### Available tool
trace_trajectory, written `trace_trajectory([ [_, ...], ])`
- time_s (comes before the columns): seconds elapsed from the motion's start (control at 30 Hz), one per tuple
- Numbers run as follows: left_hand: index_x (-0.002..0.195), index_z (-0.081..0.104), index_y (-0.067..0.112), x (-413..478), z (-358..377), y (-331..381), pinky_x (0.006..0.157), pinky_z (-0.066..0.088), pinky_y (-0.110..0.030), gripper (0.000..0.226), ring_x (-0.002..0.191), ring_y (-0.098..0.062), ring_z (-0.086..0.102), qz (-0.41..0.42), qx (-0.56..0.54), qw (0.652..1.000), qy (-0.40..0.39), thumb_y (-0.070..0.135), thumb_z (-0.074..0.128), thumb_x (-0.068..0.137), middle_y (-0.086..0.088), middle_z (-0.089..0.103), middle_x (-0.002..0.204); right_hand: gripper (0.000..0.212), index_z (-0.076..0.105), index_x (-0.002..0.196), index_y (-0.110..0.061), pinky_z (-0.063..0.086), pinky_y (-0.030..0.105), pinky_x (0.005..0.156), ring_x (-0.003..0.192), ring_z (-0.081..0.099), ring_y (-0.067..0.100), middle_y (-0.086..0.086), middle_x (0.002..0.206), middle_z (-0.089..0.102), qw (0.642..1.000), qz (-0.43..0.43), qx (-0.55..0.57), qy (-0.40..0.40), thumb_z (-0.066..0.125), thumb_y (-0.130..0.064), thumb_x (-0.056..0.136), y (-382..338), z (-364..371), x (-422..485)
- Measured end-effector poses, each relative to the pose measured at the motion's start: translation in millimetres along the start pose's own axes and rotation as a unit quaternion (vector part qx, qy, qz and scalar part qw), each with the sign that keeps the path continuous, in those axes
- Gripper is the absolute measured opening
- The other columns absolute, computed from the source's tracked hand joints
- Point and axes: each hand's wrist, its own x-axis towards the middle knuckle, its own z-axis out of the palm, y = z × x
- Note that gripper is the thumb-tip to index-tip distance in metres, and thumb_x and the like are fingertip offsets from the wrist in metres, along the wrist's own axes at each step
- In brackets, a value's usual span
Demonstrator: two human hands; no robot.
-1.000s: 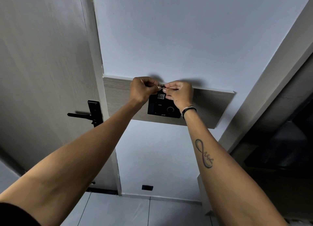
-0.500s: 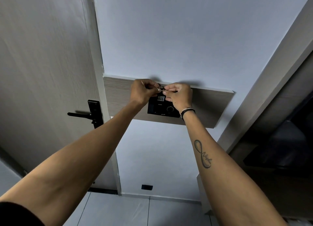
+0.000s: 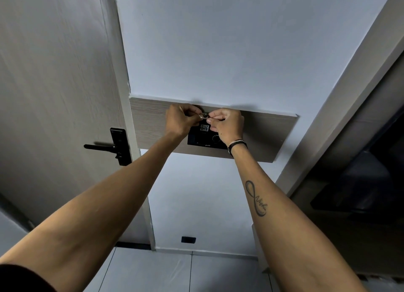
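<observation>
A small metal key ring (image 3: 203, 115) sits between my two hands, held up in front of a black wall panel (image 3: 200, 138) with a white label and a dial. My left hand (image 3: 180, 121) pinches the ring from the left with curled fingers. My right hand (image 3: 227, 125) pinches it from the right; a dark bracelet circles that wrist. The panel is mounted on a wood-grain board (image 3: 262, 134) fixed to the white wall. My hands hide the panel's upper part.
A grey door (image 3: 54, 94) with a black lever handle (image 3: 109, 146) stands at the left. A dark opening with a black object (image 3: 360, 182) is at the right. A black socket (image 3: 188, 239) sits low on the wall above the tiled floor (image 3: 175, 274).
Both hands have stayed at the panel, shifting only slightly while working the ring between the fingertips.
</observation>
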Motion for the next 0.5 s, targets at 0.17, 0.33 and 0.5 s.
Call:
trace_trajectory([
  [0.17,0.081,0.082,0.021,-6,2,-3,0.067,0.068,-0.037,0.010,0.068,-0.022,0.078,0.026,0.098,0.994,0.029,0.013,0.085,0.085,0.000,0.079,0.072,0.008,0.081,0.089,-0.007,0.069,0.046,0.076,0.073,0.080,0.028,0.002,0.070,0.075,0.998,-0.024,-0.056,-0.009,0.085,-0.002,0.083,4,1,-3],
  [0.33,0.092,0.085,0.015,-8,-1,4,0.079,0.069,-0.038,0.005,0.067,-0.014,0.077,0.033,0.143,0.989,0.020,0.013,0.085,0.087,0.002,0.078,0.074,0.008,0.082,0.088,-0.010,0.070,0.043,0.074,0.065,0.078,0.018,-0.004,0.068,0.074,0.997,-0.030,-0.076,-0.011,0.086,-0.005,0.082,1,1,-3],
  [0.5,0.102,0.086,0.016,-13,-5,10,0.092,0.065,-0.035,0.017,0.086,-0.013,0.079,0.060,0.208,0.976,0.010,0.008,0.081,0.087,-0.001,0.086,0.095,0.008,0.082,0.092,-0.015,0.069,0.044,0.079,0.074,0.079,0.021,0.002,0.080,0.081,0.993,-0.048,-0.109,-0.011,0.086,-0.016,0.084,2,-7,-5],
])
